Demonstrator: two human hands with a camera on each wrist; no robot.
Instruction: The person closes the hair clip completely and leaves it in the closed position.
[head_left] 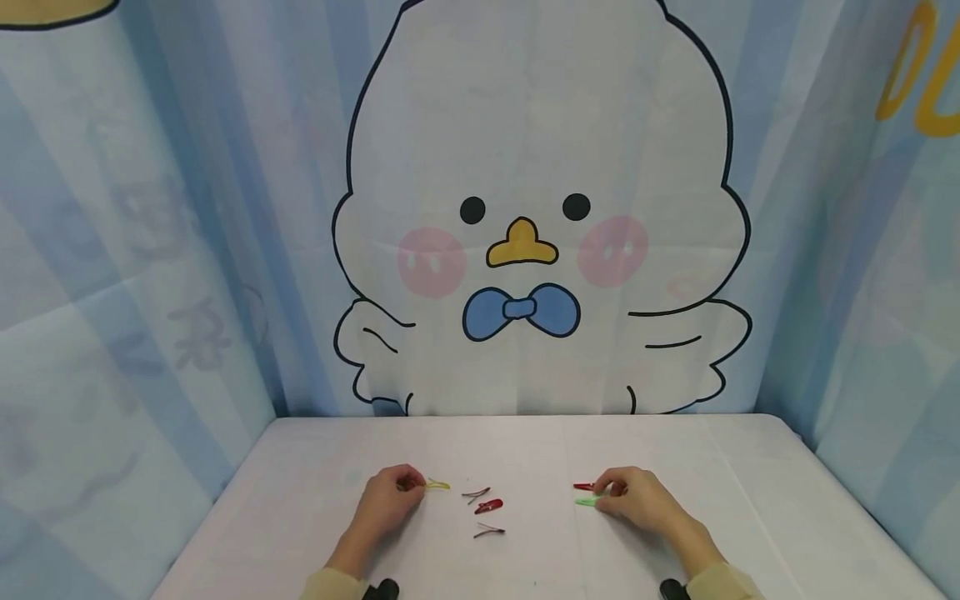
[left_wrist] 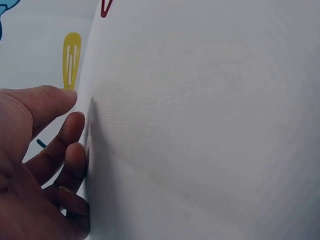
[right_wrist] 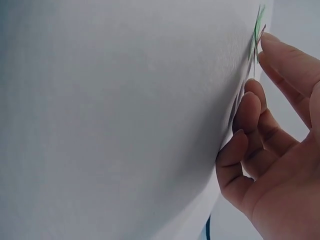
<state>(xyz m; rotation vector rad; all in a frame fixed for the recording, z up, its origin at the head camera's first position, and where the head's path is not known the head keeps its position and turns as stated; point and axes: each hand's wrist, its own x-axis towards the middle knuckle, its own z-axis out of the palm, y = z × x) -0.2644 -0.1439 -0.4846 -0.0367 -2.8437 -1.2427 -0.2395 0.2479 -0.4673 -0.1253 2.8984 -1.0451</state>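
Observation:
My left hand pinches the narrow end of a yellow snap hair clip between thumb and fingers, its wide slotted end pointing away from the hand. On the right, the thumb and index fingertip of my right hand are close together at the end of a green hair clip. Just behind it a red hair clip lies almost parallel, its near end covered by the fingers. The remaining fingers of both hands are bent close to the white tabletop.
Between the hands lie another red hair clip, a dark, sprung-apart clip and a similar reddish-dark clip. They rest on a white table. Behind it hangs a pale blue curtain printed with a cartoon bird.

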